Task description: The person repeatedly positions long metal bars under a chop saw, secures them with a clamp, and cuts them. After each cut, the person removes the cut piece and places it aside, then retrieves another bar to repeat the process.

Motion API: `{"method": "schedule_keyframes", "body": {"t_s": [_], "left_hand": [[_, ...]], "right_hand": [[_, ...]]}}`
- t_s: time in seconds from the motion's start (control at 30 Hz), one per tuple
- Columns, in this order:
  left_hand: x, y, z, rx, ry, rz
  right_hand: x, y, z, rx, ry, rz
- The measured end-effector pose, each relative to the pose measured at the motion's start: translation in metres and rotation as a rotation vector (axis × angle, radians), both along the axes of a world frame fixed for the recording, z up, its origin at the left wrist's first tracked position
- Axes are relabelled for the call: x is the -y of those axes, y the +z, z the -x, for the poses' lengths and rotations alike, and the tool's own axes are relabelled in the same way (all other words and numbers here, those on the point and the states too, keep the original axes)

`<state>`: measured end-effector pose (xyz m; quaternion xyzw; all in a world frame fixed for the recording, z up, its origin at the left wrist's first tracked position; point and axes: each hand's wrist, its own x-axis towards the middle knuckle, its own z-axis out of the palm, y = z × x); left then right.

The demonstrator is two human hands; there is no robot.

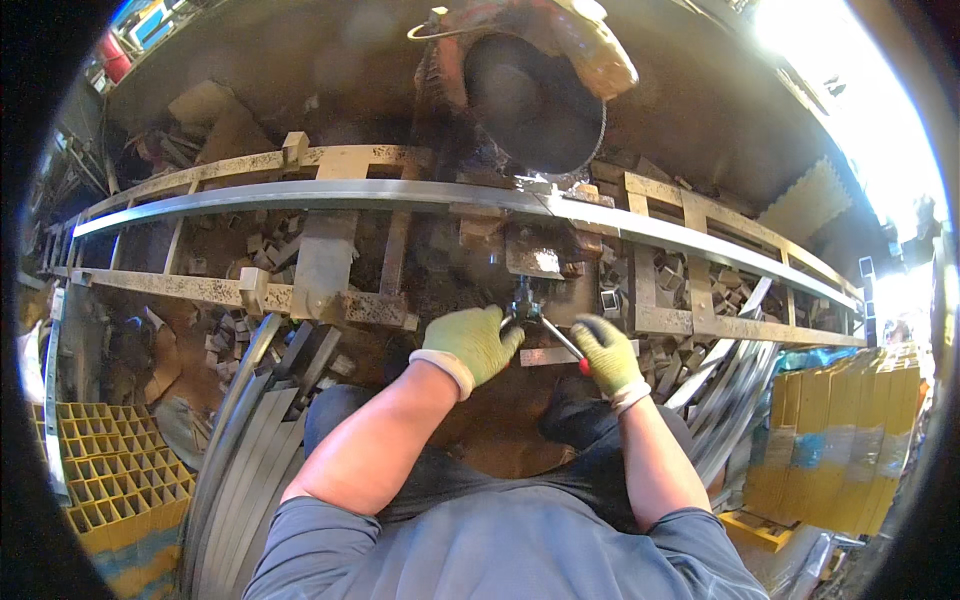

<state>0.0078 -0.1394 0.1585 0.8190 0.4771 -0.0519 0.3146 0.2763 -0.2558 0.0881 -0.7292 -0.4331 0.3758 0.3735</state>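
Both my hands wear yellow-green gloves. A vise (pixel 533 262) with a screw and crank handle (pixel 560 337) stands before me. My left hand (pixel 467 343) is closed at the left side of the crank, its fingertips partly hidden. My right hand (pixel 608 358) is wrapped round the outer end of the handle, by a red tip (pixel 584 367). Beyond the vise, a long silvery metal tube (pixel 350 194) lies crosswise through the saw. Above the tube is the saw's large dark round blade (pixel 535 105), under an orange, worn saw head (pixel 597 50).
Metal support frames (pixel 190 288) flank the saw, with small tube offcuts (pixel 672 275) inside and beneath. Long metal profiles (pixel 245 470) lean at my left, others (pixel 735 400) at my right. Yellow tube bundles (pixel 125 460) stand lower left, with a wrapped yellow stack (pixel 845 440) at right.
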Motion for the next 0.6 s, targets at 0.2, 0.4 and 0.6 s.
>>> {"method": "schedule_keyframes", "body": {"t_s": [0.2, 0.4, 0.6], "left_hand": [[0.029, -0.050, -0.007, -0.080, 0.048, -0.271], [0.017, -0.080, 0.012, 0.098, 0.092, -0.120], [0.051, -0.234, -0.012, 0.121, 0.272, -0.081]], "right_hand": [[0.018, -0.020, 0.013, -0.096, 0.003, -0.034], [0.013, 0.022, 0.040, 0.066, 0.020, -0.064], [0.015, 0.045, 0.093, -0.012, 0.297, -0.270]]}}
